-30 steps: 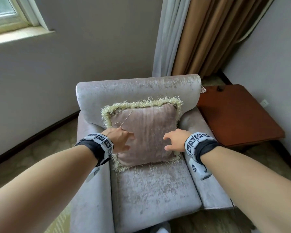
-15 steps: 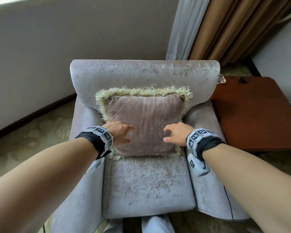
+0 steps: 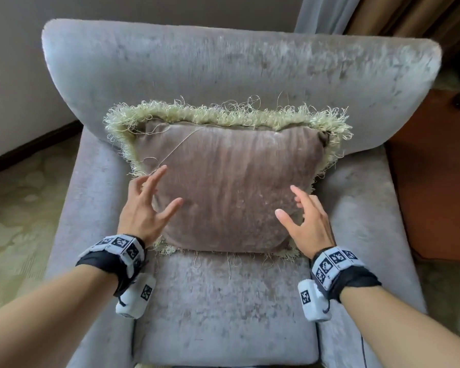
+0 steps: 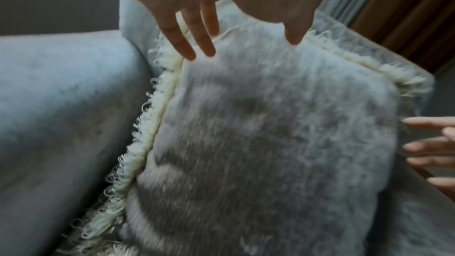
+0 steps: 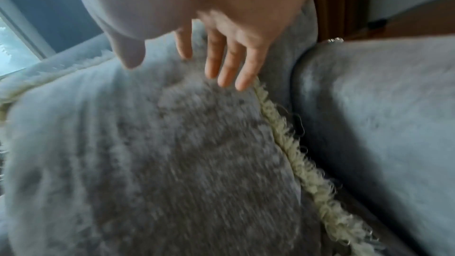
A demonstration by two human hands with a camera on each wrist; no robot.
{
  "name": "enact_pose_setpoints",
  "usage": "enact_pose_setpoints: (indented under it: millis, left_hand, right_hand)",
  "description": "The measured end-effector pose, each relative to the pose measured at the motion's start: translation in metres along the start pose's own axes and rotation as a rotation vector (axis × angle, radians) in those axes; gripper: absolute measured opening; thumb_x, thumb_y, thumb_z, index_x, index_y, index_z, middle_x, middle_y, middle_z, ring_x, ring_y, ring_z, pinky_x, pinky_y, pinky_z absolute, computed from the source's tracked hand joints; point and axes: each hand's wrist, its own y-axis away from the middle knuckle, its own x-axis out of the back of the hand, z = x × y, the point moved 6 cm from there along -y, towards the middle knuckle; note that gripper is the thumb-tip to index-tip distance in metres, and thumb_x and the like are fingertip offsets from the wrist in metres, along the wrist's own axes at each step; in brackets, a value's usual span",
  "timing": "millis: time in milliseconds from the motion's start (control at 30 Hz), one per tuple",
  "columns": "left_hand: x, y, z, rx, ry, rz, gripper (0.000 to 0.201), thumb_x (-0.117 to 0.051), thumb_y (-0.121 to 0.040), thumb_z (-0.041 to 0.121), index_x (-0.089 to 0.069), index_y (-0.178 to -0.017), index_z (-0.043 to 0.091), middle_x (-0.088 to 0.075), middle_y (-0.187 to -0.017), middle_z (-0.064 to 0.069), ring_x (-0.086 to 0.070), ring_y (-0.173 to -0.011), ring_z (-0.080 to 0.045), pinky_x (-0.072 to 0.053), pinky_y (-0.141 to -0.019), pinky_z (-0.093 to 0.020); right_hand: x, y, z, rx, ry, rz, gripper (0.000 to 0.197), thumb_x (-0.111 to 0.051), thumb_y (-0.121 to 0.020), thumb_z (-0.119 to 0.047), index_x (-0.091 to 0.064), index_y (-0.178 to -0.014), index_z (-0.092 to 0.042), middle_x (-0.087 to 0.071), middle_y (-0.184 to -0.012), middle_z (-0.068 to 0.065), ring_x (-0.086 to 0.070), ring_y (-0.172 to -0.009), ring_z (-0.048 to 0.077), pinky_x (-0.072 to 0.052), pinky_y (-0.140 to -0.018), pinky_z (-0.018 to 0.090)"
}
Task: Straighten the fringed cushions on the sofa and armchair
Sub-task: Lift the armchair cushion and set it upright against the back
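A mauve fringed cushion (image 3: 229, 189) leans upright against the back of a grey velvet armchair (image 3: 223, 301). The left hand (image 3: 141, 211) and right hand (image 3: 307, 221) reach toward its lower corners, fingers spread and relaxed, each grip holding nothing.

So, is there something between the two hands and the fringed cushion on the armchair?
Nothing visible is in the way. The left hand and right hand are open with spread fingers, one at each side of the fringed cushion, which leans against the back of the armchair. Only air separates them.
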Motion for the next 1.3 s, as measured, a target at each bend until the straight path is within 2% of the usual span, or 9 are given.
enact_pose_setpoints:
  millis: [100, 267, 433, 567, 767, 933, 1033, 1133, 1300]
  left_hand:
    - [-0.026, -0.016, -0.038, 0.016, 0.099, 0.149, 0.087, -0.074, -0.077, 0.053, -0.031, -0.152, 0.045, -0.03, -0.146, -0.01, -0.049, -0.125, -0.025, -0.046, -0.105, -0.04]
    - [-0.067, -0.032, -0.075, 0.009, 0.259, 0.247, 0.099, -0.075, -0.071, 0.058, -0.023, -0.155, 0.043, -0.023, -0.153, -0.014, -0.022, -0.135, 0.007, -0.017, -0.111, -0.002]
    - [-0.09, -0.054, -0.083, 0.01, 0.421, 0.247, 0.103, -0.073, -0.068, 0.05, -0.013, -0.151, 0.052, -0.027, -0.153, 0.024, -0.023, -0.142, 0.014, -0.02, -0.12, -0.017]
    - [-0.097, -0.057, -0.082, 0.0, 0.458, 0.271, 0.101, -0.076, -0.067, 0.056, -0.009, -0.142, 0.07, -0.027, -0.164, 0.006, -0.031, -0.149, -0.012, -0.028, -0.122, -0.043]
    - [-0.088, -0.037, -0.07, -0.049, 0.475, 0.316, 0.111, -0.076, -0.073, 0.056, -0.01, -0.158, 0.032, -0.023, -0.165, 0.008, -0.026, -0.151, -0.011, -0.026, -0.123, -0.044]
    - [-0.081, -0.021, -0.052, 0.084, 0.547, 0.367, 0.107, -0.07, -0.074, 0.058, -0.012, -0.16, 0.031, -0.018, -0.141, 0.057, -0.027, -0.136, 0.023, -0.026, -0.114, -0.015]
    - [-0.086, -0.005, -0.042, 0.163, 0.612, 0.404, 0.111, -0.064, -0.074, 0.073, -0.01, -0.16, 0.029, -0.024, -0.144, 0.048, -0.03, -0.128, 0.029, -0.025, -0.107, -0.002]
    - [-0.095, 0.015, -0.036, 0.246, 0.657, 0.449, 0.106, -0.06, -0.077, 0.066, -0.007, -0.161, 0.028, -0.026, -0.141, 0.041, -0.032, -0.12, 0.035, -0.025, -0.101, 0.003]
    - [-0.104, 0.026, -0.031, 0.364, 0.754, 0.518, 0.106, -0.05, -0.076, 0.067, -0.001, -0.16, 0.026, -0.031, -0.142, 0.021, -0.037, -0.095, 0.042, -0.026, -0.083, 0.012]
  right_hand:
    - [-0.021, -0.019, 0.03, 0.022, -0.058, 0.181, 0.08, -0.069, -0.083, -0.055, -0.036, -0.153, -0.033, -0.034, -0.138, 0.002, -0.037, -0.125, 0.006, -0.028, -0.111, 0.022]
    - [-0.052, -0.046, 0.061, 0.065, -0.147, 0.36, 0.096, -0.061, -0.08, -0.062, -0.02, -0.159, -0.027, -0.019, -0.153, 0.023, -0.024, -0.142, 0.021, -0.01, -0.111, 0.004]
    - [-0.072, -0.069, 0.061, 0.223, -0.19, 0.433, 0.102, -0.045, -0.091, -0.07, -0.014, -0.156, 0.003, -0.015, -0.15, -0.016, -0.016, -0.14, -0.017, -0.012, -0.112, 0.007]
    - [-0.078, -0.077, 0.058, 0.268, -0.216, 0.463, 0.097, -0.052, -0.093, -0.056, -0.016, -0.152, 0.012, -0.013, -0.143, -0.023, -0.013, -0.135, -0.025, -0.015, -0.111, 0.006]
    - [-0.057, -0.066, 0.034, 0.384, -0.219, 0.536, 0.094, -0.046, -0.095, -0.061, -0.022, -0.151, 0.01, -0.025, -0.158, 0.013, -0.024, -0.15, 0.021, -0.021, -0.121, 0.038]
    - [-0.014, -0.063, -0.005, 0.456, -0.16, 0.554, 0.09, -0.05, -0.094, -0.062, -0.026, -0.154, 0.001, -0.03, -0.156, -0.006, -0.031, -0.146, 0.018, -0.025, -0.12, 0.047]
    - [0.018, -0.07, -0.038, 0.522, -0.056, 0.494, 0.088, -0.051, -0.092, -0.064, -0.03, -0.155, -0.005, -0.027, -0.156, -0.022, -0.031, -0.146, 0.021, -0.025, -0.119, 0.054]
    - [0.04, -0.075, -0.066, 0.553, 0.028, 0.403, 0.091, -0.05, -0.089, -0.069, -0.03, -0.156, -0.01, -0.025, -0.153, -0.031, -0.026, -0.142, 0.0, -0.016, -0.123, 0.031]
    - [0.048, -0.086, -0.114, 0.685, 0.1, 0.253, 0.091, -0.055, -0.087, -0.068, -0.033, -0.154, -0.011, -0.046, -0.147, 0.023, -0.037, -0.132, 0.001, -0.009, -0.106, -0.002]
